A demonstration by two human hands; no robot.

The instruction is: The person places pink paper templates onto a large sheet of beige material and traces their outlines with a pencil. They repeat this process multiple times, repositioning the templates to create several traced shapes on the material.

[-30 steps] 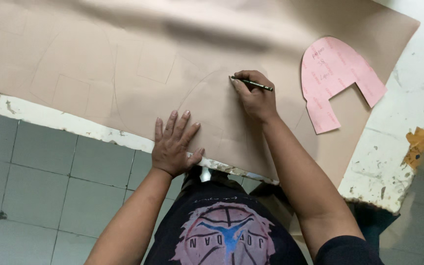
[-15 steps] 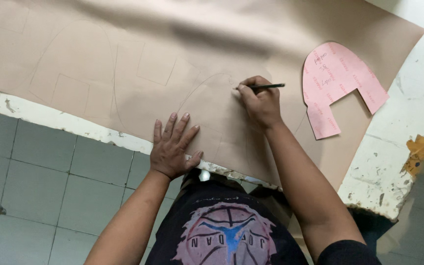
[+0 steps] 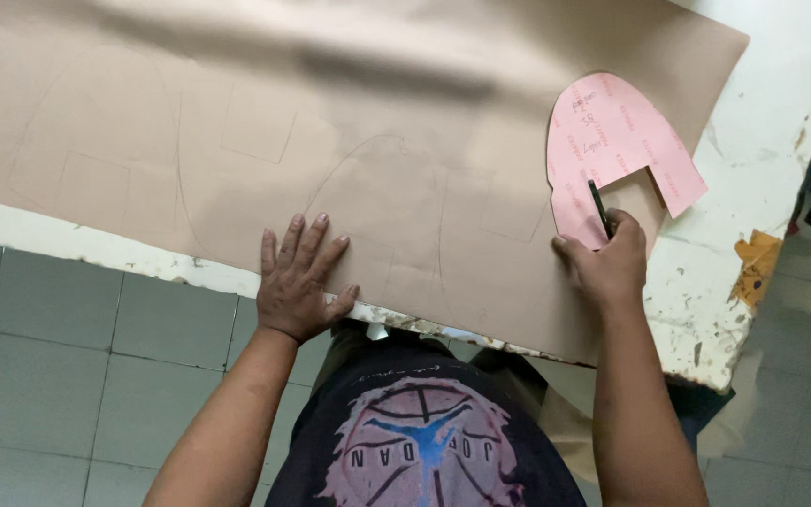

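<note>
On the counter, left hand lies flat, fingers spread, pinning the tan sheet. Right hand, closed around a dark pencil, touches the pink template; shifting it to unmarked sheet appears next, needing firm hold.

Matt tan sheet, pink paper template

We see soft, even daylight with no glare. The tan sheet is evenly lit, with a blurred dark shadow band near the table's far edge. Faint shadows sit under the left hand and the right hand. Focus is fair; the pencil outlines read faintly, and the far right edge goes dim.
</note>
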